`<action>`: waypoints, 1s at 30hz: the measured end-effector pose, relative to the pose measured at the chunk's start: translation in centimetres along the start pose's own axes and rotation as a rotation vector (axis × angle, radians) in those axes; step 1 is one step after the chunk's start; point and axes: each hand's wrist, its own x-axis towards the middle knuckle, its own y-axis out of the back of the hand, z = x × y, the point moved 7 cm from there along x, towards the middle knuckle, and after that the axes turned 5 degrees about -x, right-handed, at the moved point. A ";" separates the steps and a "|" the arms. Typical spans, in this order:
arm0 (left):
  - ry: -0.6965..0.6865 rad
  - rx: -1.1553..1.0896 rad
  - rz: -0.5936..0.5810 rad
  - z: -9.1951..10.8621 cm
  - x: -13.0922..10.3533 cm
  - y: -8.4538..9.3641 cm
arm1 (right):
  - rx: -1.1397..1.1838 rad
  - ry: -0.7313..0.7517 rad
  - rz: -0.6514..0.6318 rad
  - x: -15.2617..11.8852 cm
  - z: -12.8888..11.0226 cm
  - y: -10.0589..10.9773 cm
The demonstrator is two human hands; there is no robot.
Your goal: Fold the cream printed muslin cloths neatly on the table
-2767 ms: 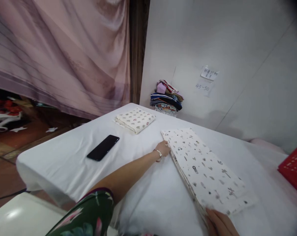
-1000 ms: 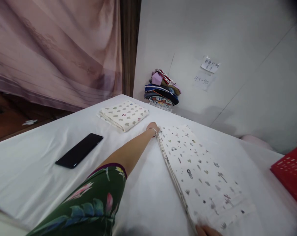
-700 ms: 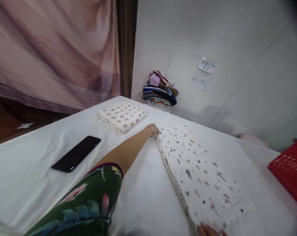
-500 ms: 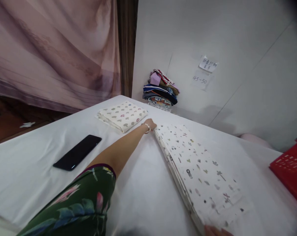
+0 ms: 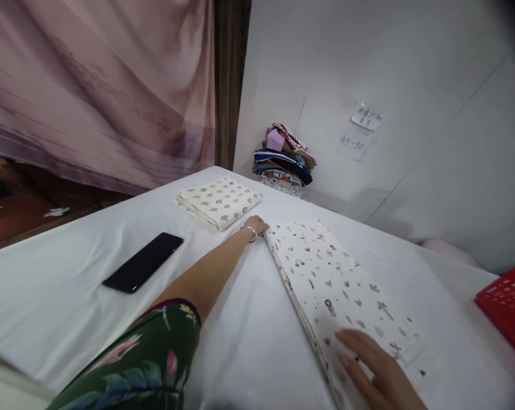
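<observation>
A long folded white cloth (image 5: pixel 325 273) with small printed motifs lies across the bed-like white surface (image 5: pixel 248 336). My left hand (image 5: pixel 256 225), a bracelet at its wrist, reaches out to the cloth's far left corner and pinches it. Over the near end of the cloth is my right hand (image 5: pixel 377 364), its fingers spread and stretched leftward; whether the fingertips touch the fabric I cannot tell. Just beyond my left hand sits a second folded cloth (image 5: pixel 218 202), cream with grey and red prints.
A black phone (image 5: pixel 144 262) lies left of my left arm. Against the wall stands a stack of folded fabrics (image 5: pixel 285 162). A red plastic basket (image 5: pixel 509 299) is at the right edge. Paper notes (image 5: pixel 359 128) hang on the wall, and a pink curtain (image 5: pixel 99 85) hangs at left.
My right hand has come up from the bottom edge onto the near part of the cloth, fingers now apart. My left hand keeps its corner. The view has shifted slightly.
</observation>
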 end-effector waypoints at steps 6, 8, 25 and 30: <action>-0.048 -0.029 0.014 -0.5 -0.3 0.0 | 0.076 0.024 -0.212 13.9 -1.8 -3.7; -0.081 -0.029 0.028 -0.4 -0.6 0.1 | 0.025 0.023 -0.207 17.8 -1.1 -5.3; -0.183 0.081 0.184 -0.2 -1.4 0.6 | -0.277 -0.189 -0.237 24.1 9.5 -7.9; -0.216 0.122 0.235 0.1 -1.4 0.7 | -0.325 -0.251 -0.226 21.6 12.2 -5.7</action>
